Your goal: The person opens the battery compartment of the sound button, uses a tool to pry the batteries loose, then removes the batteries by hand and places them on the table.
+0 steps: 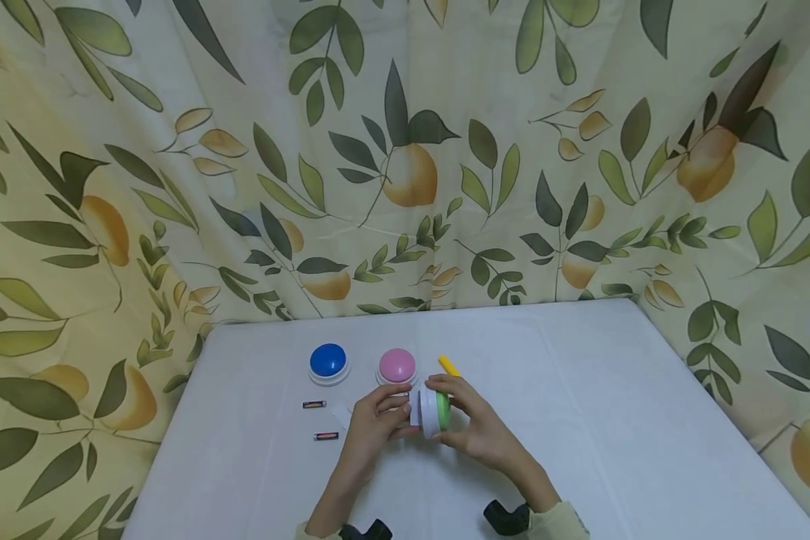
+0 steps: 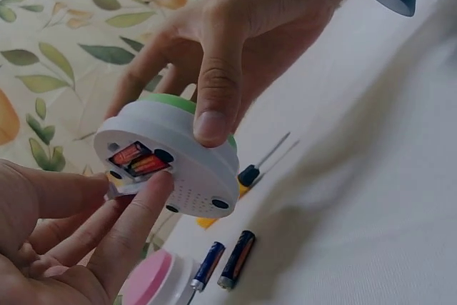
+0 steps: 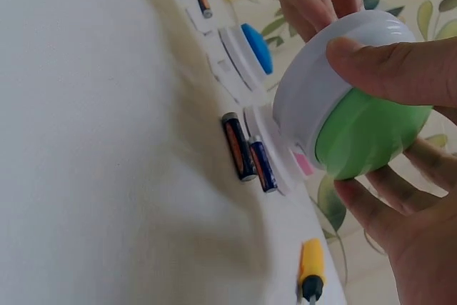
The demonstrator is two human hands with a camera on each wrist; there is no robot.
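My right hand (image 1: 475, 424) grips a round white push button with a green top (image 3: 371, 130), thumb on the white rim and fingers around the green side. Its underside faces my left hand (image 2: 64, 241), tilted up off the table. The open battery compartment (image 2: 139, 158) shows two red-and-black batteries lying inside. Between left thumb and fingers is a small whitish battery cover (image 2: 127, 189), pinched at the compartment's edge. A left fingertip touches the underside beside the batteries. In the head view, the fingers hide most of the cover.
A blue-topped button (image 1: 328, 361) and a pink-topped button (image 1: 397, 366) stand behind my hands. Loose batteries (image 1: 326, 436) lie to the left; two more batteries (image 3: 239, 146) lie by the pink button. A yellow-handled screwdriver (image 3: 312, 262) lies to the right on the white-covered table (image 1: 621, 420).
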